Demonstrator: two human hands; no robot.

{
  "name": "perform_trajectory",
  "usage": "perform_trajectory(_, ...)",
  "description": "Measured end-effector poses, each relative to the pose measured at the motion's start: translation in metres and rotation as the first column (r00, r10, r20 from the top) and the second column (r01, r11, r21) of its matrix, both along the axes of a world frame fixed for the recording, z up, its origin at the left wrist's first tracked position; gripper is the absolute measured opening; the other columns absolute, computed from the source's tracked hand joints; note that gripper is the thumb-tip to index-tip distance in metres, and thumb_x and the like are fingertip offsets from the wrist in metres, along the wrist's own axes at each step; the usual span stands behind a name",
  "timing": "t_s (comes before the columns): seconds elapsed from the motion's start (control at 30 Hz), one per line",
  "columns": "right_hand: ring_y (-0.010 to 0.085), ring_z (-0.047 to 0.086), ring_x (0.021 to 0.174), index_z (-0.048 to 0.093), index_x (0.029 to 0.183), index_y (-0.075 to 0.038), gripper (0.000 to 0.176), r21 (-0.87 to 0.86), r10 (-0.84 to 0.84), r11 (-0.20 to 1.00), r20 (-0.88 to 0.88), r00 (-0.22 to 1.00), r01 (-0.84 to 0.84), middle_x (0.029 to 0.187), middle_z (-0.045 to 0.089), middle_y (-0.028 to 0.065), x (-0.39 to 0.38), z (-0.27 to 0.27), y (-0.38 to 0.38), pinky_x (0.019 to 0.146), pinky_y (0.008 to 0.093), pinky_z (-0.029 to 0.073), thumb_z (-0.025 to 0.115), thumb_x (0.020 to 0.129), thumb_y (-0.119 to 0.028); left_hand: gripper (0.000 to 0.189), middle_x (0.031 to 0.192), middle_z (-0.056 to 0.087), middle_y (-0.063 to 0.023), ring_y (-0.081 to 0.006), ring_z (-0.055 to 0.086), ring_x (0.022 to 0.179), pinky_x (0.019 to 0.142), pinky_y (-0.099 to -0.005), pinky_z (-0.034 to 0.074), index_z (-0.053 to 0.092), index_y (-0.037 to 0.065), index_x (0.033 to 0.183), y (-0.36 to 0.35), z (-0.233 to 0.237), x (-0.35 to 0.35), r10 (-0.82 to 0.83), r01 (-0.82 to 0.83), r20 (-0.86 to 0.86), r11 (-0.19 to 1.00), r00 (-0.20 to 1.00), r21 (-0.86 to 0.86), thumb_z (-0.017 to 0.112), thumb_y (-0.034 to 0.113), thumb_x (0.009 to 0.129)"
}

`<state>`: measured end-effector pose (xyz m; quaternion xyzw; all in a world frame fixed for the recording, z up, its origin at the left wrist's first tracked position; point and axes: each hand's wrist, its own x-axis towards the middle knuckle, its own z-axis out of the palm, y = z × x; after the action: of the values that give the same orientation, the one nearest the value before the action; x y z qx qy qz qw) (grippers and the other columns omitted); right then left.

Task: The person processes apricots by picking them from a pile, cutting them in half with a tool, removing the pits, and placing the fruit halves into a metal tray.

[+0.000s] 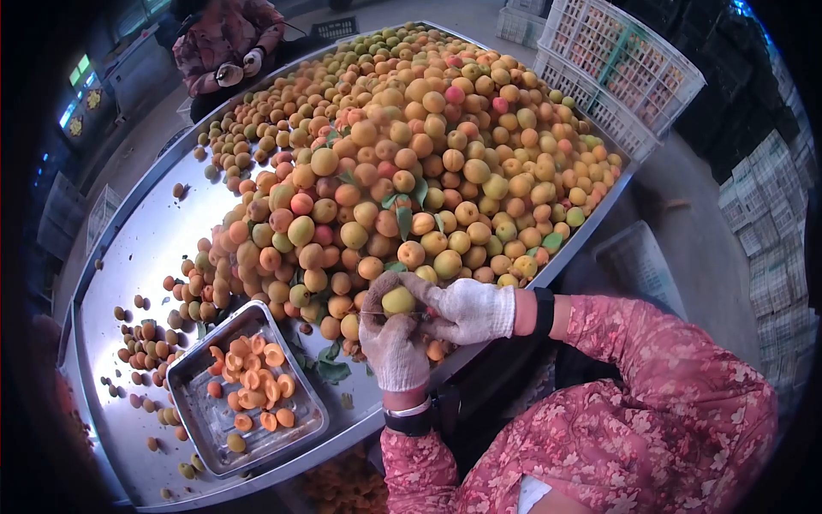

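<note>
A yellow-green apricot [398, 300] is in the grip of my left hand [396, 347], whose gloved fingers curl around it. From the right, my right hand [471, 310], also in a white work glove, reaches in with bent fingers touching the apricot's side. A thin line crosses just below the fruit toward the right fingertips; I cannot tell what those fingers pinch. Both hands are over the near edge of the metal table [360, 420], in front of a big heap of apricots [411, 171]. Left of them, a metal tray [195, 403] carries orange apricot halves [253, 381].
Loose apricots [145, 351] lie on the table left of the tray, with leaves [332, 368] beside it. Across the table a person with gloved hands [240, 68] works. Plastic crates [612, 64] stand stacked at the far right, and another crate [640, 267] sits on the floor.
</note>
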<state>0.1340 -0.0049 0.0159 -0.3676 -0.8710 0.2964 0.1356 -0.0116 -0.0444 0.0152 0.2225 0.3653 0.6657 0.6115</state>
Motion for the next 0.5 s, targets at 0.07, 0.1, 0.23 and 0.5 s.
perform_trajectory(0.07,0.0322,0.064,0.058,0.017,0.147,0.002,0.073,-0.056,0.011,0.998,-0.024,1.0,-0.012,0.065,0.061,0.0162,0.002,0.001,0.002,0.053,0.0362,0.051,0.057,0.091,-0.022,0.051,0.117,0.058,-0.0145,-0.0216,0.061,0.103,0.085,-0.0286,0.053,0.052,-0.003,0.125,0.001,-0.003,-0.001,-0.009,0.009,-0.005,0.999,1.0,0.043,0.043,-0.006,0.075)
perform_trajectory(0.1,0.0322,0.064,0.058,0.017,0.147,0.002,0.073,-0.056,0.011,0.998,-0.025,1.0,-0.012,0.065,0.061,0.0162,0.003,0.002,0.003,0.053,0.0362,0.051,0.057,0.091,-0.022,0.051,0.117,0.058,-0.0145,-0.0216,0.061,0.103,0.085,-0.0286,0.053,0.052,-0.003,0.125,0.0,-0.002,0.0,-0.009,0.01,-0.006,0.999,1.0,0.042,0.043,-0.006,0.075)
perform_trajectory(0.23,0.0281,0.068,0.075,0.025,0.147,-0.002,0.066,-0.112,0.041,0.99,-0.323,0.946,-0.081,0.088,0.066,0.0195,0.008,-0.001,0.014,0.063,0.0336,0.052,0.057,0.093,-0.025,0.044,0.12,0.058,-0.014,-0.0194,0.06,0.106,0.089,-0.0286,0.05,0.053,-0.003,0.126,0.002,0.001,0.002,0.002,0.005,-0.113,0.998,0.994,0.066,0.048,-0.004,0.082)
perform_trajectory(0.5,0.0082,0.063,0.083,0.037,0.141,-0.003,0.054,-0.66,-0.357,0.75,-0.352,0.865,0.041,0.098,0.065,0.0076,0.008,0.041,0.003,0.071,0.0255,0.052,0.058,0.095,-0.022,0.037,0.111,0.061,-0.0119,-0.0169,0.063,0.095,0.083,-0.0261,0.052,0.053,-0.005,0.123,0.003,-0.009,0.002,0.014,-0.013,-0.105,1.0,0.994,0.009,0.053,0.003,0.087)
